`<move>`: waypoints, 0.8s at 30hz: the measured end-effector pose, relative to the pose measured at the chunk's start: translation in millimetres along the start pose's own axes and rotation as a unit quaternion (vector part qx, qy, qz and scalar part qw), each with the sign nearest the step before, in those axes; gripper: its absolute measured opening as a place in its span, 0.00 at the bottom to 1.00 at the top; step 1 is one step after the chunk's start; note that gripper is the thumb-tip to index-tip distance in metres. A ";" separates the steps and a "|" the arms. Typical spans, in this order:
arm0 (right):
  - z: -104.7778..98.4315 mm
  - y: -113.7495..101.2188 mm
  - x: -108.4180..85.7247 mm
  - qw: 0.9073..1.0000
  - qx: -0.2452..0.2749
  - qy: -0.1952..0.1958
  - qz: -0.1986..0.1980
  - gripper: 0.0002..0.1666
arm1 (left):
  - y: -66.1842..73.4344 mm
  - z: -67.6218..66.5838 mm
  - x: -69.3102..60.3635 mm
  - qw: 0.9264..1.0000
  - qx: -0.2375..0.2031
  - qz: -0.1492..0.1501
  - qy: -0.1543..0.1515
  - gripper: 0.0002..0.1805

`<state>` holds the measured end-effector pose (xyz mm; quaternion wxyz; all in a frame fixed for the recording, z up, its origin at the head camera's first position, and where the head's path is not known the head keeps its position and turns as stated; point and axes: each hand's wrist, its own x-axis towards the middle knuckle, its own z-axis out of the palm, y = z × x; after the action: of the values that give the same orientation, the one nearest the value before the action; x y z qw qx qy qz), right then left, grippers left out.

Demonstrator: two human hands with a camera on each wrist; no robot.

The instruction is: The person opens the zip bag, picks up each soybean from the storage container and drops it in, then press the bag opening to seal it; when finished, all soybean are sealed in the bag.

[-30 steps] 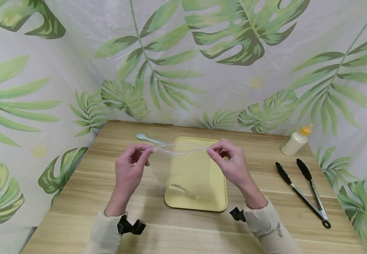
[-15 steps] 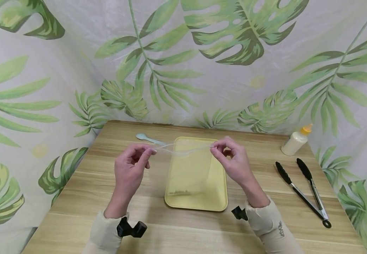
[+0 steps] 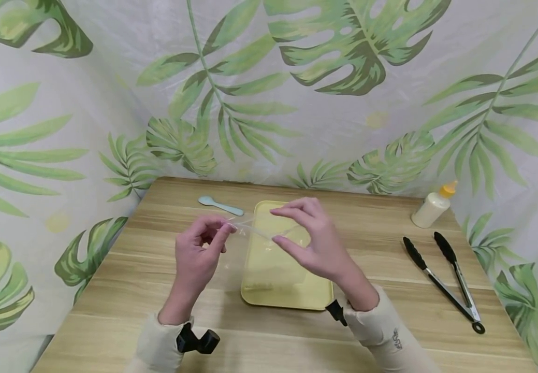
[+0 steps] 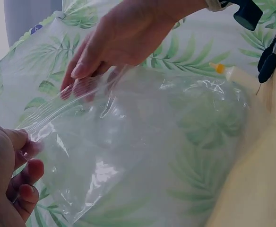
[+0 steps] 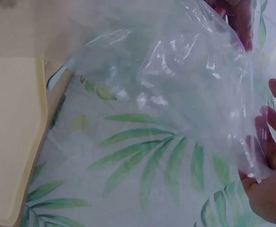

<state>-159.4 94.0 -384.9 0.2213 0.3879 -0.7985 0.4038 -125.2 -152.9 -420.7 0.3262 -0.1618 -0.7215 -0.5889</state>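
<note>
A clear plastic zip-top bag (image 4: 128, 132) hangs mouth up between my hands, over the tray's left part in the head view. My left hand (image 3: 198, 256) pinches a corner of its top edge between thumb and fingers. At the other side of the mouth is my right hand (image 3: 322, 243), its thumb and fingers spread apart with film between them. The right wrist view shows some right-hand fingers (image 5: 275, 125) partly behind the film. Beneath the bag lies a yellow tray (image 3: 321, 290). A faint darker strip shows through the film near the tray's front; I cannot tell what it is.
A light blue spoon (image 3: 220, 206) lies behind the tray, to its left. On the right are black-handled metal tongs (image 3: 455, 290), spread apart, and a bottle (image 3: 430, 210) with an orange nozzle cap. Leaf-printed cloth (image 3: 250, 77) hangs behind the wooden table (image 3: 124, 290).
My right hand has let go of the bag's edge, moved left and spread its fingers at the mouth. My left hand keeps its pinch and has shifted slightly right.
</note>
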 end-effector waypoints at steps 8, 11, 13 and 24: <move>13.7 -19.0 12.7 0.996 -0.066 -0.033 -0.046 0.24 | -0.3 2.7 -1.7 1.000 0.019 -0.001 -0.013 0.05; 18.6 -20.5 16.5 0.996 -0.065 -0.039 -0.044 0.23 | 0.3 3.8 -2.5 1.000 0.018 0.005 -0.012 0.06; 21.4 -19.8 18.3 0.996 -0.066 -0.038 -0.040 0.22 | 0.0 4.5 -3.1 1.000 0.014 0.009 -0.011 0.07; 29.0 -16.0 25.2 0.997 -0.059 -0.027 -0.044 0.04 | -0.7 6.9 -3.2 0.998 -0.008 0.051 -0.038 0.10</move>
<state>-163.0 53.3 -377.2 0.2399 0.4195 -0.8089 0.3349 -125.3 -145.9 -424.0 0.3267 -0.2228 -0.7196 -0.5707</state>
